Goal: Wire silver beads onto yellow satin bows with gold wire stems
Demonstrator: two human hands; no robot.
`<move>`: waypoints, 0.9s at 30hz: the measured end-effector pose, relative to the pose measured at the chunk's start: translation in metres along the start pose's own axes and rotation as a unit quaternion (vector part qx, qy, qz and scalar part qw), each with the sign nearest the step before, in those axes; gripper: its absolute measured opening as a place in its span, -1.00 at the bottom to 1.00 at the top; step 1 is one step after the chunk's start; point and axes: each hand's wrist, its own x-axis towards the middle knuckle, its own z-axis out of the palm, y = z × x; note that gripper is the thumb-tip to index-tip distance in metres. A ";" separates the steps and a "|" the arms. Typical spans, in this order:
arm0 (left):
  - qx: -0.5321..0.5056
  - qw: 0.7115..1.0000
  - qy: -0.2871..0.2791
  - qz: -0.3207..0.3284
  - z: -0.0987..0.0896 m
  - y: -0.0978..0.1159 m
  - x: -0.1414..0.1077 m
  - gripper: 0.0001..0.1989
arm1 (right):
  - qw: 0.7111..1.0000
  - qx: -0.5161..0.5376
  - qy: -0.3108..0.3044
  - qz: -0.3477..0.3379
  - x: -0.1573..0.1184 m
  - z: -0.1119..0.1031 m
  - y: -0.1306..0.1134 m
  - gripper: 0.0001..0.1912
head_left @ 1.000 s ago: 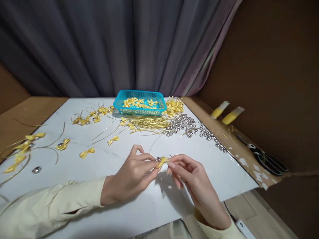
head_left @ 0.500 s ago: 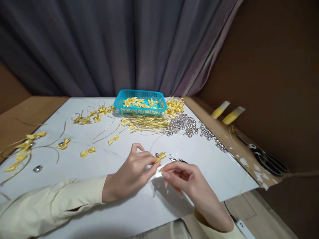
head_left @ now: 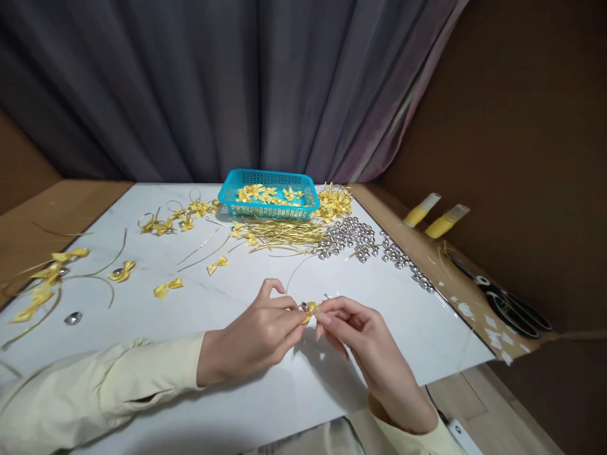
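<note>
Between thumb and fingers, my left hand (head_left: 265, 325) pinches a small yellow ribbon bow (head_left: 311, 308) above the white tabletop. A silver bead (head_left: 304, 306) sits against the bow, and a thin gold cord (head_left: 290, 276) curves up behind my left fingers. My right hand (head_left: 360, 332) has its thumb and index finger closed at the bow's right side, touching it. Whether those fingertips hold the ribbon or the cord's end is too small to tell. Just past my right fingers, the tip of the small scissors (head_left: 327, 296) shows; the rest is hidden.
A blue basket (head_left: 269, 213) of yellow bows stands at the back. Before it lie gold cords (head_left: 289, 232) and a heap of silver beads (head_left: 351, 234). Loose bows (head_left: 168, 288) are spread leftward. Black-handled scissors (head_left: 505, 306) and two yellow-filled tubes (head_left: 446, 221) lie on the right.
My right hand has moved up and in, its fingertips now meeting the bow instead of staying below it. The bow has shifted slightly down, and my right hand now covers most of the small scissors.
</note>
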 end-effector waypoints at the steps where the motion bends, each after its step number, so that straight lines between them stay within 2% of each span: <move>1: 0.000 1.000 -0.001 0.001 0.000 0.000 0.000 -0.78 | 1.000 0.006 0.004 0.001 0.000 0.000 0.000 -0.76; 8: -0.015 1.000 0.009 0.014 0.000 -0.003 0.001 -0.82 | 0.999 0.046 0.005 0.025 0.001 0.001 -0.002 -0.75; 17: -0.024 0.999 -0.015 0.036 0.001 -0.007 0.001 -0.81 | 0.999 -0.005 -0.028 0.030 0.001 -0.003 -0.002 -0.77; 27: -0.021 0.998 -0.033 0.058 -0.001 -0.013 0.002 -0.83 | 0.992 0.074 -0.071 0.073 0.002 -0.008 -0.001 -0.81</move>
